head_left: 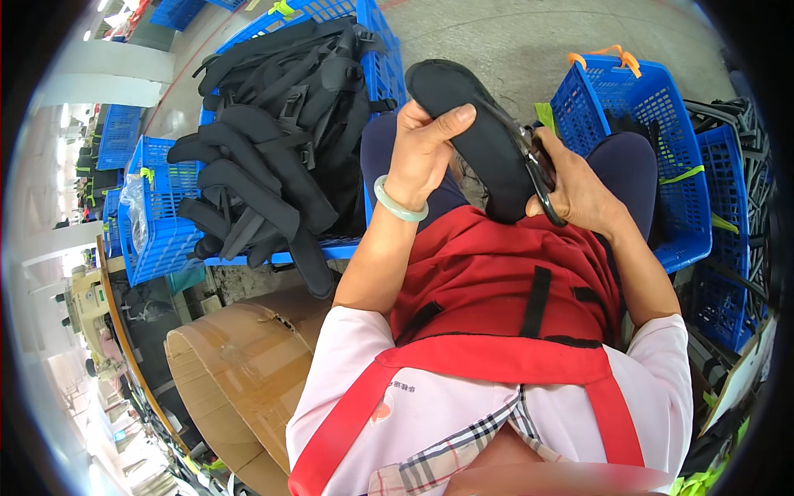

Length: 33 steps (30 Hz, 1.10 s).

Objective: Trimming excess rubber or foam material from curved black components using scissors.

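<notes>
Left hand (422, 149) grips a black strap (490, 149); right hand (583, 186), apparently scissors (540, 190), partly hidden.

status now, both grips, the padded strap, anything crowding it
Left grip closed on padded black strap. Right grip holding black-handled scissors at strap's edge. No obstruction seen there; heaped blue crate off to the left.
</notes>
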Motion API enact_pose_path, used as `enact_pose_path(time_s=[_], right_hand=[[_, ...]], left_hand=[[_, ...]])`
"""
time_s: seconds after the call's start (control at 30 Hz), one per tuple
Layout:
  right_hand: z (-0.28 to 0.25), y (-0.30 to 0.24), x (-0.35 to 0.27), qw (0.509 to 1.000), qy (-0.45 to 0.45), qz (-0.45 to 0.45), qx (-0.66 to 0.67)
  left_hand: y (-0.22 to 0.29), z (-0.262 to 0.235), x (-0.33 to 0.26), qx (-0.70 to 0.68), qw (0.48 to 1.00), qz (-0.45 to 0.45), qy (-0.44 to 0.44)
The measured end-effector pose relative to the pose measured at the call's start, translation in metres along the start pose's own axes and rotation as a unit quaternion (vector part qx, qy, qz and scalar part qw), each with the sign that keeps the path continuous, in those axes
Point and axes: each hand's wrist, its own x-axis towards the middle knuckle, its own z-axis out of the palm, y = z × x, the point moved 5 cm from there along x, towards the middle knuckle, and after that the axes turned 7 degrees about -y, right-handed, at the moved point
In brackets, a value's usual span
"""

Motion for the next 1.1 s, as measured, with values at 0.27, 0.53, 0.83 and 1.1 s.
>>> enact_pose_path(time_s=[0.27,0.53,0.83,1.1], right_hand=[[0.005,0.017,-0.001,0.991,-0.041,0.097,0.081],[0.0,0.006,0.002,0.997,-0.039,0.042,0.043],[0.008,0.02,-0.004,0.985,-0.057,0.118,0.117],[-0.004,0.023,-0.01,0.99,-0.038,0.122,0.054]], left_hand=[[-0.002,0.001,0.001,0.016,1.0,0.008,-0.014],[-0.009,0.002,0.0,-0.019,1.0,-0.011,-0.018],[0.008,-0.002,0.009,0.043,0.997,0.057,-0.003],[-0.013,0.009,0.013,0.034,0.999,0.017,-0.018]])
